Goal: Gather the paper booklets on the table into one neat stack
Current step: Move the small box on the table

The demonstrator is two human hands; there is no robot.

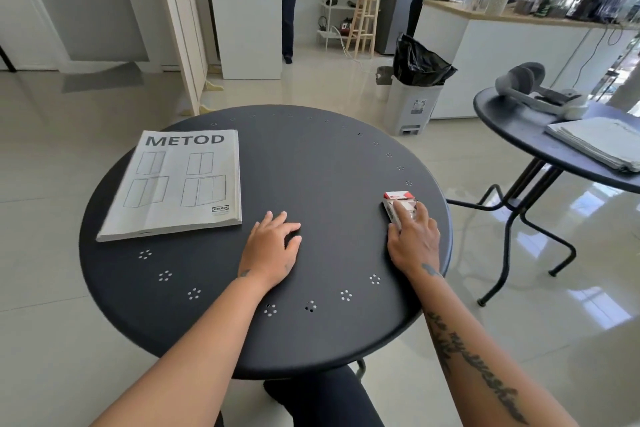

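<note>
Right hand (pixel 414 239) is lying over a small red-and-white cardboard pack (pixel 400 206) near the right rim, fingers draped loosely along its top and side, touching it but not clearly clamping it. Left hand (pixel 272 246) is resting palm-down on the round dark perforated metal surface (pixel 311 156), fingers lightly curled, holding nothing. The task item, a stack of white paper booklets with "METOD" on the top cover (pixel 176 180), is sitting at the far left of the surface, just beside the left hand's fingertips, edges looking roughly aligned. No loose booklets are showing elsewhere on this surface; more papers (pixel 595 146) are lying on a second dark table to the right. Risk, as judged: the pack is sitting close to the rim, so a sideways nudge could tip it off; a one-handed push on the stack could fan the top covers.
</note>
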